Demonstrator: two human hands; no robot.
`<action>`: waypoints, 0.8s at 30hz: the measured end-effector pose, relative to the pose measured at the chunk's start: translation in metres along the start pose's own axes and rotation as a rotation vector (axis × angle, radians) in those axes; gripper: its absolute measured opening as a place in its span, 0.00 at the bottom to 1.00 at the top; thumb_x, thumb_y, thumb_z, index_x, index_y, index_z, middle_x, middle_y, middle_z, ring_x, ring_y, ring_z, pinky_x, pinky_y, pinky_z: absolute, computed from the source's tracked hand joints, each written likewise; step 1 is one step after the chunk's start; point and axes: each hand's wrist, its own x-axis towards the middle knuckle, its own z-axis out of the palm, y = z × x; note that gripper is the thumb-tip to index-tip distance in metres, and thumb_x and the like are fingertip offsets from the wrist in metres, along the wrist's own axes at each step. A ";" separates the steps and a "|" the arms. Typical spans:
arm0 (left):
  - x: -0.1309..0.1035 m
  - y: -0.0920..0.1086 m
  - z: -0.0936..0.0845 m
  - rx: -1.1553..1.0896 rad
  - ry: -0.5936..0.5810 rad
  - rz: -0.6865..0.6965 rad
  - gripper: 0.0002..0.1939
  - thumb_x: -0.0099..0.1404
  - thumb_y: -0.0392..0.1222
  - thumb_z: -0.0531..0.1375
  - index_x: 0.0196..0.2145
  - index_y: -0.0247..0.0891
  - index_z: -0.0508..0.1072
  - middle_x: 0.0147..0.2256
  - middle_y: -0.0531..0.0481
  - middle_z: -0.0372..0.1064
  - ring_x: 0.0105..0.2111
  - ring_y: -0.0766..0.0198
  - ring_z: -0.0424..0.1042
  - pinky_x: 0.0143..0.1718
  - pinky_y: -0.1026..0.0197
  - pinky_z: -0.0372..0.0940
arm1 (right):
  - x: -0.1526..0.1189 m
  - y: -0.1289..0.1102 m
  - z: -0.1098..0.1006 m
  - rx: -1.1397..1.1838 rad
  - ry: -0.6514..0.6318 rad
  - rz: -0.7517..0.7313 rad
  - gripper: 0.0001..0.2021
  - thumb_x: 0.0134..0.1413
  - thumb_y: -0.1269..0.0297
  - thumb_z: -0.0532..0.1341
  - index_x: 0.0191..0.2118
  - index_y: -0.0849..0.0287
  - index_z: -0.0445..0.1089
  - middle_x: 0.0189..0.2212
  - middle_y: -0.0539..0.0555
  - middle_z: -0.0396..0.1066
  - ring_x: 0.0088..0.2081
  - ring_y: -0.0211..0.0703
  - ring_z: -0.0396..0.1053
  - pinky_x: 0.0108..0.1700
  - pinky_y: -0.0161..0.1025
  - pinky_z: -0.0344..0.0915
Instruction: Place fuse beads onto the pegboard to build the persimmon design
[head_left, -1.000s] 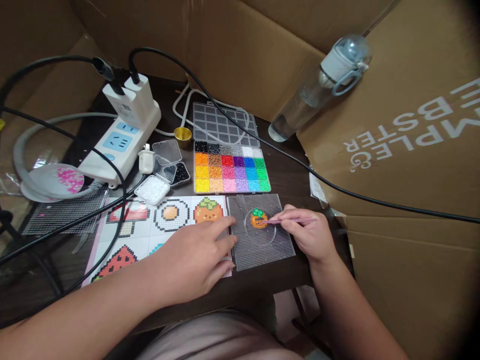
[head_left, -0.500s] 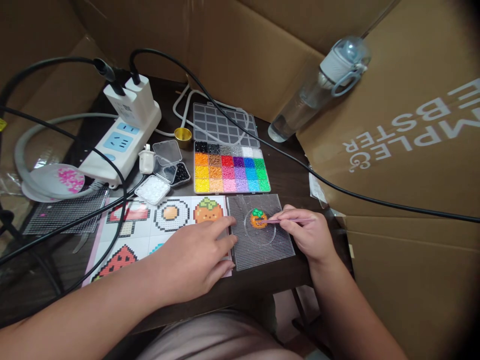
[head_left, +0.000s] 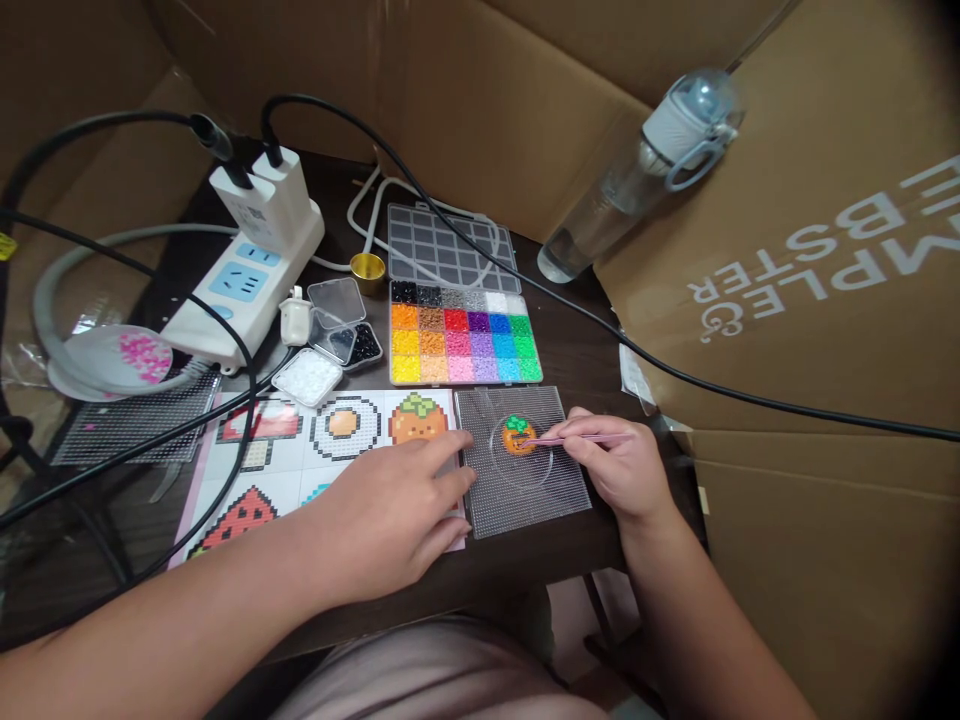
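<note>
Pinched in my right hand (head_left: 619, 460) is a pair of pink tweezers (head_left: 581, 438), whose tips reach the orange-and-green bead figure (head_left: 517, 436). That figure sits on a clear pegboard (head_left: 517, 510), inside a circle outline. My left hand (head_left: 405, 500) rests with fingers apart at the pegboard's left edge, lying over the pattern sheet (head_left: 289, 500). An orange fruit with green leaves, a fried egg and a watermelon slice are printed on the sheet. Whether the tweezers grip a bead is too small to tell.
Behind the pegboard lies an open bead box (head_left: 465, 335) with many colours. Small boxes of white beads (head_left: 307, 377) and black beads (head_left: 365, 343) stand left of it. A power strip (head_left: 244, 285), black cables (head_left: 480, 255) and a water bottle (head_left: 637, 180) surround the area.
The tweezer tips have shifted very slightly over the bead figure. My left hand stays in place at the pegboard's edge.
</note>
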 end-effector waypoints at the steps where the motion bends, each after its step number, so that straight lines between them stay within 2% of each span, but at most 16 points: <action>1: 0.000 0.000 0.000 0.001 -0.001 0.000 0.13 0.67 0.40 0.58 0.49 0.36 0.73 0.59 0.39 0.61 0.46 0.48 0.74 0.42 0.48 0.74 | 0.000 0.000 0.000 0.000 -0.001 -0.004 0.04 0.55 0.63 0.66 0.34 0.51 0.81 0.31 0.54 0.80 0.33 0.46 0.75 0.38 0.43 0.70; 15: 0.000 0.000 0.001 -0.010 -0.001 -0.005 0.14 0.67 0.40 0.57 0.49 0.36 0.73 0.59 0.39 0.61 0.46 0.48 0.74 0.42 0.47 0.74 | 0.001 -0.005 0.001 -0.062 -0.016 -0.025 0.05 0.56 0.65 0.66 0.34 0.51 0.81 0.31 0.52 0.81 0.33 0.43 0.74 0.37 0.40 0.69; 24: 0.000 0.001 -0.001 -0.033 -0.030 -0.018 0.14 0.68 0.41 0.57 0.50 0.36 0.72 0.59 0.39 0.61 0.47 0.48 0.73 0.43 0.46 0.73 | 0.000 -0.002 -0.001 -0.039 -0.002 -0.024 0.05 0.56 0.63 0.66 0.34 0.51 0.81 0.31 0.54 0.81 0.33 0.45 0.75 0.39 0.43 0.69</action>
